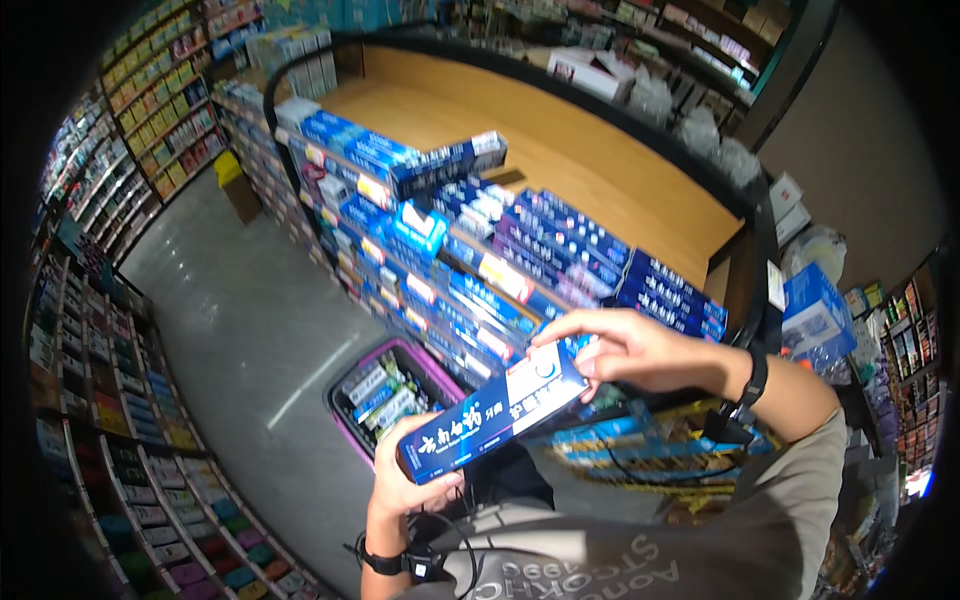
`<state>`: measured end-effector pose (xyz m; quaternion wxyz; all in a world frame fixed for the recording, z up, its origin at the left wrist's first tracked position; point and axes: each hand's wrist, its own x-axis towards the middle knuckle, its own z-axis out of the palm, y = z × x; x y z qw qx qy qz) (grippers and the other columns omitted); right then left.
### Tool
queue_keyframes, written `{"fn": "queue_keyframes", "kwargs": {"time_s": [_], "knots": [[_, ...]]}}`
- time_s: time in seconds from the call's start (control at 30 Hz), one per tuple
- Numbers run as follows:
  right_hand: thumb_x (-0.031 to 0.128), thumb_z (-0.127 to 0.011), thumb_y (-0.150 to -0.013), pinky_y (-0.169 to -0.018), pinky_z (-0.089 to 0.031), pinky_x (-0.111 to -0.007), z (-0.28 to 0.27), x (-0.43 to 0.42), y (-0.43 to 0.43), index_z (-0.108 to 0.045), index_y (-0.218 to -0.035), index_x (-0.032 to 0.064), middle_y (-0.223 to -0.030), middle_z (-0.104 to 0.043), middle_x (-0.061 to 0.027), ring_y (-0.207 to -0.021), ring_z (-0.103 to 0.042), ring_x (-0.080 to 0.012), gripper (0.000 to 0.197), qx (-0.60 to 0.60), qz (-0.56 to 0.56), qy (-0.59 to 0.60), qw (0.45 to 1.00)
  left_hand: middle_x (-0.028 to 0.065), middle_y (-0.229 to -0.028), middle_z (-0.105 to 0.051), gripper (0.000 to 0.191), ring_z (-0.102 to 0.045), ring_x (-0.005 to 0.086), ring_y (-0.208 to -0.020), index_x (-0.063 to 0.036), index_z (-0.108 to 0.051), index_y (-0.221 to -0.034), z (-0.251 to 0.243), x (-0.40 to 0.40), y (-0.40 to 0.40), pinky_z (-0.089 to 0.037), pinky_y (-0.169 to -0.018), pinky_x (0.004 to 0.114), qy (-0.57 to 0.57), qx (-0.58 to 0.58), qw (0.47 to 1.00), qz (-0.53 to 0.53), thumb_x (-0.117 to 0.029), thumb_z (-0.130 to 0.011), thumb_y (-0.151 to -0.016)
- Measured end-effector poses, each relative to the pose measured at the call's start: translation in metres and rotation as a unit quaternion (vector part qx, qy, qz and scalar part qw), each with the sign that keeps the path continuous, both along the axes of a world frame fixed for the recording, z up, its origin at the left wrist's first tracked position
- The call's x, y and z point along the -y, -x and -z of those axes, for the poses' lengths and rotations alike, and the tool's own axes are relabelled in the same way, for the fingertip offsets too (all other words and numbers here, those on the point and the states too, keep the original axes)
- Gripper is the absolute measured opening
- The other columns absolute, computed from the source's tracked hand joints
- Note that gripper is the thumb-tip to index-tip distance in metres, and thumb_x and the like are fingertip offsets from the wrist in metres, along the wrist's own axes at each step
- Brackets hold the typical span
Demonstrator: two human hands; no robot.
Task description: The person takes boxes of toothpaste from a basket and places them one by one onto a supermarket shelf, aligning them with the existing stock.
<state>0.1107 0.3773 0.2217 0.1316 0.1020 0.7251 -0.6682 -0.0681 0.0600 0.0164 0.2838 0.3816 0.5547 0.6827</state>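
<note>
A long dark-blue and white toothpaste box point(491, 420) with printed writing is held slantwise in front of my body. My left hand point(394, 469) wraps around its lower left end, thumb along the bottom edge. At the upper right end, the fingers and thumb of my right hand point(630, 349) grip the box. Just beyond it, stacks of dark-blue toothpaste boxes point(555, 240) line the top shelf of a store rack point(465, 247). Another dark-blue box point(450, 165) lies crosswise on the lighter blue boxes point(360, 142).
A black basket with a purple rim point(442, 367) stands on the grey floor point(247, 330) beside the rack, holding several cartons. Stocked shelves point(142, 495) run along the left. A blue carton point(817, 311) and plastic bags sit at right. A black rail point(525, 56) edges the wooden rack top.
</note>
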Motion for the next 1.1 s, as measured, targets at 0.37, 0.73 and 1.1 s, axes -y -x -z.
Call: {"fn": "queue_keyframes", "kwargs": {"time_s": [0.37,0.73,1.1], "knots": [[0.015,-0.068,-0.105,-0.084,-0.063,-0.027,0.042,0.017,-0.005,-0.066,-0.148,0.0012,-0.142,-0.069,-0.0094,-0.103,-0.069,-0.01,0.045,-0.029,-0.007,-0.076,0.997,0.0203,-0.136,-0.075,0.085,-0.074,0.0282,-0.126,0.0055,-0.068,-0.141,0.024,0.027,-0.018,-0.054,-0.114,0.04,0.029,0.003,0.999,0.042,-0.019,-0.104,-0.068],[0.026,-0.067,-0.095,-0.072,-0.065,-0.028,0.07,0.016,-0.005,-0.07,-0.141,0.0001,-0.133,-0.074,-0.0102,-0.108,-0.073,-0.0128,0.053,-0.015,0.02,-0.121,0.992,0.0151,-0.132,-0.077,0.087,-0.075,0.0236,-0.121,0.0029,-0.067,-0.143,0.048,0.02,-0.025,-0.055,-0.111,0.038,0.047,0.094,0.993,0.05,-0.023,-0.105,-0.069],[0.025,-0.066,-0.094,-0.075,-0.061,-0.027,0.074,0.037,-0.003,-0.068,-0.144,-0.0001,-0.134,-0.073,-0.0113,-0.102,-0.073,-0.0132,0.055,0.013,0.037,-0.115,0.993,0.0133,-0.127,-0.078,0.082,-0.077,0.0224,-0.114,0.0012,-0.069,-0.14,0.061,0.03,-0.016,-0.058,-0.105,0.036,-0.026,-0.036,0.998,0.04,-0.025,-0.103,-0.07]]}}
